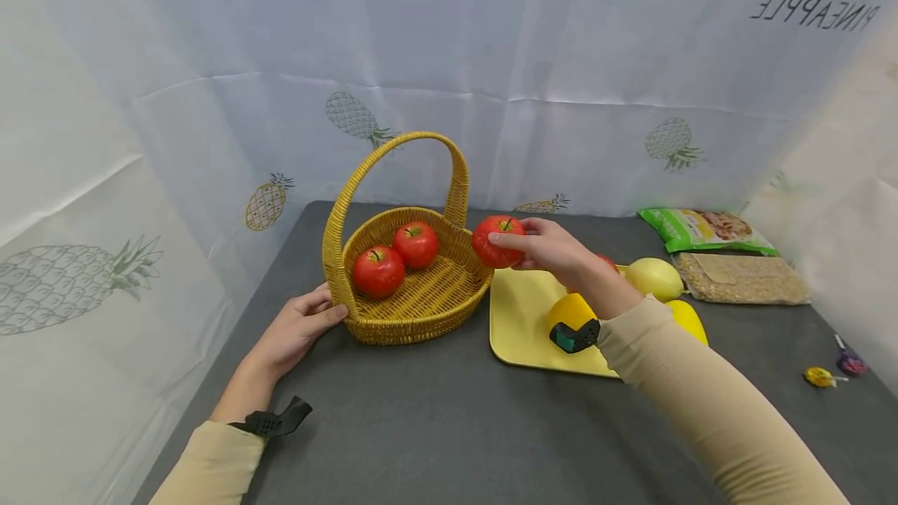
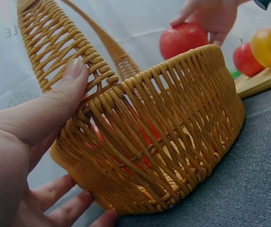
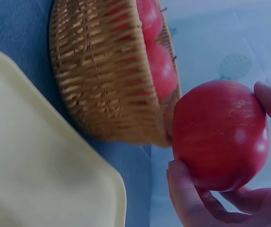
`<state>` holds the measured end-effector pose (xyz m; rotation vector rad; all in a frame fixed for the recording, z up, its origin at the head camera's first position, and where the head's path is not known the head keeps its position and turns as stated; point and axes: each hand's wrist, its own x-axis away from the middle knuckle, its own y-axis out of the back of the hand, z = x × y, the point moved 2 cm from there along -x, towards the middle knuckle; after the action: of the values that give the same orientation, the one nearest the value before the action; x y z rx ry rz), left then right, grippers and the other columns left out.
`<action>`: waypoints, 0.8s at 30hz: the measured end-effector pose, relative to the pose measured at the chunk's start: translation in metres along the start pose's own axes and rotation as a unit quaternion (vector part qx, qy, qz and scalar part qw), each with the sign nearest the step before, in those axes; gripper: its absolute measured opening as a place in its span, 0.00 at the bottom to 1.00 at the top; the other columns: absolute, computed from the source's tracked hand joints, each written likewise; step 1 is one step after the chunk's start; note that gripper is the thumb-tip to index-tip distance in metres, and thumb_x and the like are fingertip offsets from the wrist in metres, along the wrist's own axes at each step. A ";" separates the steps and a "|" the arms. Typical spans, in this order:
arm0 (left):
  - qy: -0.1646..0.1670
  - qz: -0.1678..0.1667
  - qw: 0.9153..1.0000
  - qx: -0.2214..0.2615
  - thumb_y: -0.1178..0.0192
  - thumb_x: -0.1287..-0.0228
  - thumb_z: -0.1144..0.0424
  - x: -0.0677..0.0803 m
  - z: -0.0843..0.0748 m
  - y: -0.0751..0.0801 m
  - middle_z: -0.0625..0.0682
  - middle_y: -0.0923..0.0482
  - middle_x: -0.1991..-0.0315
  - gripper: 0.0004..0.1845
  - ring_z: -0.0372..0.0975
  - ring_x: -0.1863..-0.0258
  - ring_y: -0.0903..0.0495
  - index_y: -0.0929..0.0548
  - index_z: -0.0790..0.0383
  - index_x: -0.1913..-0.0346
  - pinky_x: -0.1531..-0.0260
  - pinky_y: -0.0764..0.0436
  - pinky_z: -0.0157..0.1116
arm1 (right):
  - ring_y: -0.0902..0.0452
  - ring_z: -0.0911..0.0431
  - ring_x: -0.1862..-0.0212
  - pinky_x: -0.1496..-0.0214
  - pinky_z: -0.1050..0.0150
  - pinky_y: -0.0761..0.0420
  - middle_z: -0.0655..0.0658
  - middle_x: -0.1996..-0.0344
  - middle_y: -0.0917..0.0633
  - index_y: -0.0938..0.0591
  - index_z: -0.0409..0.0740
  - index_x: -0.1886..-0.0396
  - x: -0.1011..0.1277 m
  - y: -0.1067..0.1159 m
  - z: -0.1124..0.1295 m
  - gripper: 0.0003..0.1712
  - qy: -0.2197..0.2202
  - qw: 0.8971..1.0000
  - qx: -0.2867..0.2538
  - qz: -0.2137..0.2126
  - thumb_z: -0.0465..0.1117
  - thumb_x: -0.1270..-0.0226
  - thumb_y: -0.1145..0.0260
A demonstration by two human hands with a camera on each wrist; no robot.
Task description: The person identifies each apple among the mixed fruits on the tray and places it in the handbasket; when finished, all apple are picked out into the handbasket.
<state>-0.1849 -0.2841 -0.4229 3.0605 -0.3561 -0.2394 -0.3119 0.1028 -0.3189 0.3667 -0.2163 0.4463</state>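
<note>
A red apple (image 1: 496, 241) is pinched between the thumb and fingers of my right hand (image 1: 554, 246), just over the right rim of the basket. In the right wrist view the same apple (image 3: 220, 135) hangs beside the woven wall. My left hand (image 1: 298, 326) holds the yellow wicker basket (image 1: 414, 331) at its left end; in the left wrist view the thumb lies at the handle's base and the fingers lie against the outer side. Inside the basket sit two more apples, one in front (image 1: 379, 272) and one behind (image 1: 415, 245).
Right of the basket, a yellow tray (image 1: 522, 326) bears an orange fruit (image 1: 571, 310), a pale yellow-green fruit (image 1: 655, 279), a yellow fruit (image 1: 687, 321) and a partly hidden red one. Beyond lie a green packet (image 1: 705, 231), a bag of grains (image 1: 744, 279) and two lollipops (image 1: 821, 377).
</note>
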 end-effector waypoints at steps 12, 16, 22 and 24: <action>0.018 -0.008 1.000 0.004 0.39 0.25 0.68 0.000 -0.002 0.000 0.66 0.40 0.26 0.20 0.39 0.28 0.40 0.24 0.83 0.41 0.40 0.26 0.30 | 0.22 0.45 0.42 0.38 0.48 0.21 0.39 0.38 0.24 0.32 0.41 0.29 -0.008 -0.027 0.014 0.43 0.038 0.999 -0.015 0.032 0.56 0.34 0.26; 0.017 -0.007 1.000 0.004 0.39 0.25 0.68 0.000 -0.004 0.000 0.67 0.40 0.27 0.21 0.39 0.28 0.40 0.25 0.83 0.40 0.41 0.26 0.30 | 0.23 0.46 0.42 0.39 0.48 0.21 0.41 0.38 0.23 0.31 0.42 0.29 -0.011 -0.032 0.018 0.41 0.043 0.998 -0.001 0.045 0.56 0.34 0.26; 0.016 -0.008 1.000 0.005 0.39 0.25 0.67 0.000 -0.004 0.000 0.68 0.39 0.28 0.21 0.37 0.29 0.38 0.25 0.83 0.39 0.41 0.26 0.30 | 0.24 0.45 0.42 0.37 0.44 0.23 0.41 0.39 0.24 0.29 0.42 0.31 -0.011 -0.043 0.023 0.38 0.048 0.994 0.028 0.091 0.54 0.33 0.27; 0.015 -0.008 1.000 0.005 0.39 0.25 0.67 0.000 -0.003 -0.001 0.68 0.38 0.29 0.22 0.37 0.29 0.39 0.25 0.83 0.39 0.40 0.26 0.30 | 0.24 0.46 0.43 0.37 0.44 0.24 0.41 0.39 0.23 0.29 0.42 0.32 -0.012 -0.048 0.023 0.37 0.048 0.992 0.040 0.110 0.54 0.33 0.27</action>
<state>-0.1838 -0.2834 -0.4200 3.0746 -0.3339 -0.1911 -0.3039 0.0491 -0.3157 0.4000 -0.1453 0.6899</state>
